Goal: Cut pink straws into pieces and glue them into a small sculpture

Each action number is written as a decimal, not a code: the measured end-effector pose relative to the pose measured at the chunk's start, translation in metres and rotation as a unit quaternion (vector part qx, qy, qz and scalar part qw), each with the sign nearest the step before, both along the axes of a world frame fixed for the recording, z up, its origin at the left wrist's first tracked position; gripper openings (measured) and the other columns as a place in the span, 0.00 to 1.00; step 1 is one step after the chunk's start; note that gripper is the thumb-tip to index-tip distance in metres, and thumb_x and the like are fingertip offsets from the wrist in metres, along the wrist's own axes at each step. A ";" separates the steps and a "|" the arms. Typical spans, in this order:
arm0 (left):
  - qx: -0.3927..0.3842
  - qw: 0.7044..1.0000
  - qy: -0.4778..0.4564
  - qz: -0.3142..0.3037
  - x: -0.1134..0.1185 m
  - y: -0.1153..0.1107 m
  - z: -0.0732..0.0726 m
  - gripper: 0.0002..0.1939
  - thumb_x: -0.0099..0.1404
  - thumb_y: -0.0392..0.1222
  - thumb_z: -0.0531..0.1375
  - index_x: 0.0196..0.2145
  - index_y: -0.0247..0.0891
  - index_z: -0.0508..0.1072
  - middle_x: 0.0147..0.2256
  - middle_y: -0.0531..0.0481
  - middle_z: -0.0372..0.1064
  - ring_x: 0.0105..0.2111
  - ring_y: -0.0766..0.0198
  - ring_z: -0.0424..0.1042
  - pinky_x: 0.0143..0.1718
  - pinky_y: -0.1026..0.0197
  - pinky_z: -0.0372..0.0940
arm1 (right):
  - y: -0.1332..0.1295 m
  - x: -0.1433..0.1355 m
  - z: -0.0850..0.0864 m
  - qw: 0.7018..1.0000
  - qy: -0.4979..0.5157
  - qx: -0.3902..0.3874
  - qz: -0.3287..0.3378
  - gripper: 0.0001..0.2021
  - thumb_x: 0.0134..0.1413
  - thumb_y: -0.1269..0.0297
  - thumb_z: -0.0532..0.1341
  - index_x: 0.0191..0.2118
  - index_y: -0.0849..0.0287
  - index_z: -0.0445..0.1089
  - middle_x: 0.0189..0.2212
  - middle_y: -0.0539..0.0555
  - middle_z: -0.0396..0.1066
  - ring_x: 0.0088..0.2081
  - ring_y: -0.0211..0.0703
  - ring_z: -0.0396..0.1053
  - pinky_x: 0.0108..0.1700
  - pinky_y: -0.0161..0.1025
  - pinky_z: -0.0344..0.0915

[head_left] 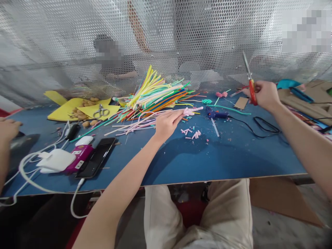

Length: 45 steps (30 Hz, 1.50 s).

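My left hand (166,126) is closed on a pale pink piece of pipe cleaner craft work (190,111), low over the blue tabletop. Its fingers pinch one end, and a short pink stem sticks out to the right. My right hand (267,94) is raised at the right, gripping scissors (252,90) by their orange-red handles, blades pointing up. Small cut pink pieces (193,134) lie scattered below the craft work. Just right of it rests a dark blue glue gun (216,113) with a clear glue stick. A large bundle of colourful pipe cleaners (158,91) lies behind my left hand.
At left are a black phone (97,159), a purple power block (79,158) with white chargers and cables, and a second pair of scissors (101,111) on yellow sheets. Another person's hand (9,128) rests at the left edge. Perforated metal (207,31) stands behind; cardboard (295,97) lies right.
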<state>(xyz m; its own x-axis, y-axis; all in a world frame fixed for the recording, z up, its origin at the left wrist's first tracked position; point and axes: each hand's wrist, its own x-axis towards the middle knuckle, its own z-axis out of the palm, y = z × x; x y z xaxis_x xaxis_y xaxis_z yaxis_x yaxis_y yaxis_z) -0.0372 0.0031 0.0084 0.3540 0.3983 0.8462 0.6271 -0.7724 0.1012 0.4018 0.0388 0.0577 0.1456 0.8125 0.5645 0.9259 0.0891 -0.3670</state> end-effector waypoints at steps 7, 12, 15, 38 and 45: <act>-0.044 0.999 0.019 -0.005 0.005 -0.007 0.003 0.16 0.75 0.49 0.55 0.47 0.42 0.80 0.36 0.50 0.82 0.36 0.64 0.80 0.38 0.62 0.69 | -0.033 -0.076 -0.008 0.986 0.038 0.050 0.155 0.23 0.50 0.45 0.70 0.27 0.55 0.59 0.21 0.46 0.59 0.23 0.34 0.51 0.27 0.37 0.52; -0.076 0.997 0.021 0.011 0.007 -0.009 0.003 0.16 0.75 0.48 0.55 0.47 0.41 0.81 0.31 0.52 0.81 0.27 0.67 0.78 0.28 0.65 0.63 | -0.044 -0.096 -0.020 0.972 0.021 0.017 0.235 0.23 0.52 0.40 0.65 0.36 0.53 0.59 0.28 0.49 0.63 0.27 0.40 0.58 0.31 0.40 0.59; -0.083 0.996 0.022 0.026 0.008 -0.009 0.002 0.16 0.75 0.49 0.54 0.47 0.42 0.81 0.31 0.52 0.81 0.26 0.66 0.77 0.27 0.64 0.64 | -0.051 -0.095 -0.024 0.972 -0.013 0.026 0.233 0.25 0.49 0.39 0.66 0.36 0.52 0.57 0.30 0.52 0.64 0.29 0.45 0.62 0.34 0.44 0.63; -0.061 0.996 -0.042 0.046 0.015 -0.017 0.011 0.18 0.76 0.51 0.54 0.51 0.42 0.79 0.40 0.47 0.79 0.40 0.61 0.77 0.43 0.60 0.69 | -0.075 -0.128 -0.046 0.970 0.041 0.122 0.205 0.23 0.44 0.50 0.71 0.31 0.51 0.55 0.28 0.51 0.66 0.23 0.39 0.56 0.27 0.43 0.59; -0.087 0.994 -0.060 0.012 0.018 -0.018 0.011 0.13 0.73 0.48 0.59 0.47 0.43 0.82 0.40 0.50 0.81 0.30 0.68 0.76 0.31 0.66 0.66 | -0.070 -0.126 -0.048 0.964 0.083 0.140 0.211 0.26 0.42 0.48 0.73 0.30 0.53 0.53 0.26 0.48 0.62 0.22 0.35 0.52 0.26 0.39 0.55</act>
